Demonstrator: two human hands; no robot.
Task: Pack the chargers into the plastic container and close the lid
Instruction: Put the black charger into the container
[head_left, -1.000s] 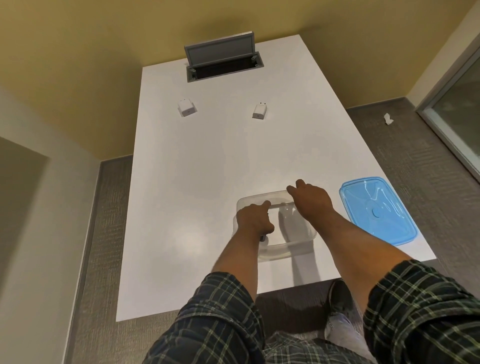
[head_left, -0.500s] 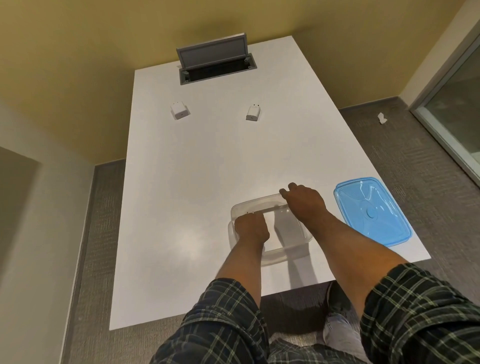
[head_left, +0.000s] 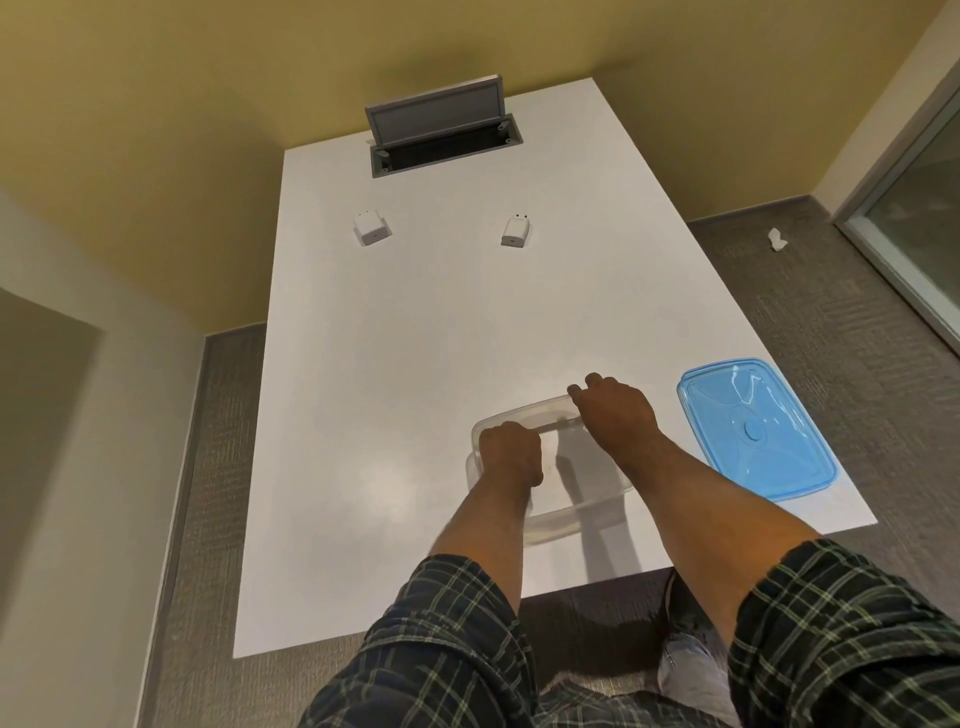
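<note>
Seemingly two chargers (head_left: 372, 227) (head_left: 515, 230) — one container (head_left: 561, 519).

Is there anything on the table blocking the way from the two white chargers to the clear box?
No, nothing visible does. The left charger and the right charger lie at the far end, and only bare white table lies between them and the clear container. Its blue lid is off, to the right. Both hands, left hand and right hand, grip the rim.
</note>
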